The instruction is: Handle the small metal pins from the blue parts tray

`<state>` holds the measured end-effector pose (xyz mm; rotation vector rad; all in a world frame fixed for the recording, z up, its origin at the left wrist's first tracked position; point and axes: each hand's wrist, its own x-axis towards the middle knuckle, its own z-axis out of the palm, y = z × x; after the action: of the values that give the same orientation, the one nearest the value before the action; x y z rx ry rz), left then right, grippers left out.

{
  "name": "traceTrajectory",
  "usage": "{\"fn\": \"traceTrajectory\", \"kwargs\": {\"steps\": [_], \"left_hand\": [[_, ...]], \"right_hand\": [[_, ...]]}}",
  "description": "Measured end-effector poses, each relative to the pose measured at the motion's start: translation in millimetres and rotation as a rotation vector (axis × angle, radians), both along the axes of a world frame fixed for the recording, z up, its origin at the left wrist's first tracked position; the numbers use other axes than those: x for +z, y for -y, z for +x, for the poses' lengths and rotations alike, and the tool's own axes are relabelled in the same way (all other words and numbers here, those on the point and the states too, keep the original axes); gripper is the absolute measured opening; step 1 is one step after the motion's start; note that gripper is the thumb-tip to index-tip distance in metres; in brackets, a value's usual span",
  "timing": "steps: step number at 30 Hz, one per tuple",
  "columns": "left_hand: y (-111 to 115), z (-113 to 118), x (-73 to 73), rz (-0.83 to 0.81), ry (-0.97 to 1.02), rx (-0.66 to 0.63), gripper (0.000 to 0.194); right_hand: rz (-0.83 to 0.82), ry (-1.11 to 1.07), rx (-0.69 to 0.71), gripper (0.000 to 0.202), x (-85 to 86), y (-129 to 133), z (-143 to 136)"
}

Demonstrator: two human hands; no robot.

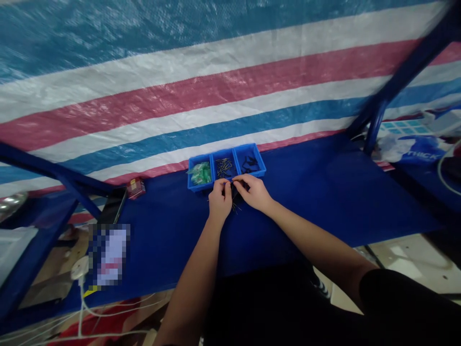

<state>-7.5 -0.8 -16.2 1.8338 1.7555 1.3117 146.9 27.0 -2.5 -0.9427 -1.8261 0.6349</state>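
My left hand [220,198] and my right hand [254,191] meet just in front of a blue three-compartment tray [225,153]. Fingers of both are pinched together, almost touching, around something too small and hidden to make out. Under them, a few thin brass-coloured pieces [236,207] lie on the blue tabletop. In the tray's left compartment sit green and clear plastic bits [200,174]. The middle one has several thin brass-coloured pins [224,166], and small black pieces [250,163] lie in the right one.
Blue metal frame posts [406,72] rise at both sides of the blue table [306,192]. At left are a small red box [136,188], a dark flat device [114,204] and a white charger [79,267] with cables. Plastic bags [414,149] lie at right; a striped sheet [216,96] hangs behind.
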Motion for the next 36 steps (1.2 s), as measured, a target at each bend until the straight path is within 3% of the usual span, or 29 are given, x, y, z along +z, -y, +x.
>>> {"fn": "traceTrajectory", "kwargs": {"steps": [36], "left_hand": [[2.7, 2.4, 3.8, 0.007, -0.002, -0.053, 0.028]], "right_hand": [[-0.001, -0.036, 0.008, 0.02, -3.6, -1.8, -1.1]]}}
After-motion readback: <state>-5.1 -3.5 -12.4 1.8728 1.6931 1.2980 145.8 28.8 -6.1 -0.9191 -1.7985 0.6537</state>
